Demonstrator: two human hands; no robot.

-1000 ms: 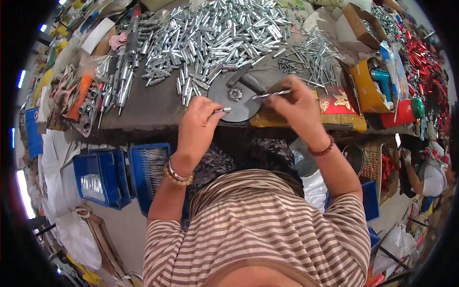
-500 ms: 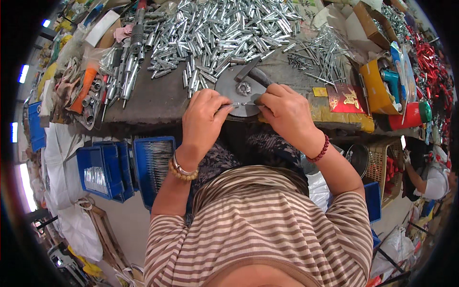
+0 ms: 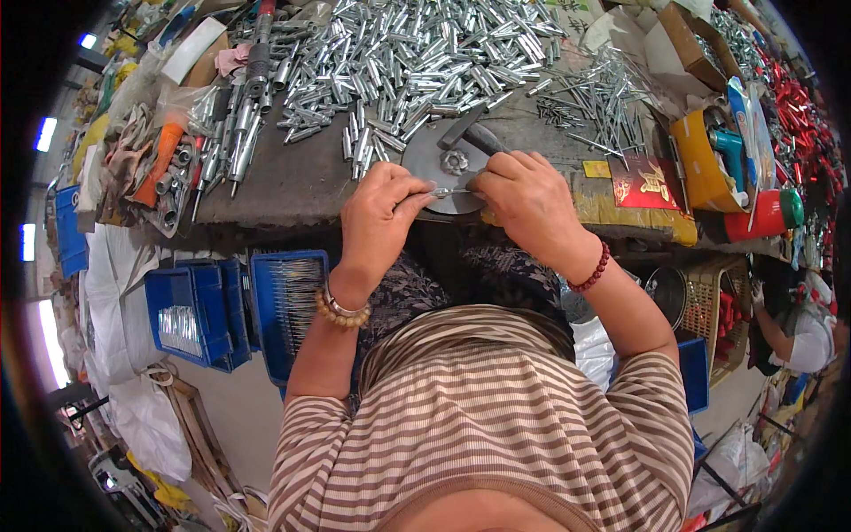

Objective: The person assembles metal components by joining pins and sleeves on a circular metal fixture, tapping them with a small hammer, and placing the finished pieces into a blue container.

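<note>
My left hand pinches a small silver metal tube between thumb and fingertips, most of it hidden by the fingers. Opposite it, my right hand grips a thin metal pin, its tip meeting the tube's end. Both hands are over the near edge of a round grey metal disc. A lobed metal knob sits at the disc's middle. Beside my right fingers lies a hammer, its head toward the pile. Beyond the disc is a large heap of silver metal tubes.
Thin metal pins lie heaped at the right, near a red packet and a yellow container. Tools crowd the bench's left. Blue trays stand below at the left. Another person is at far right.
My right hand has moved slightly left, bringing the pin against the tube; the gap between them has closed. My left hand keeps its pinch.
</note>
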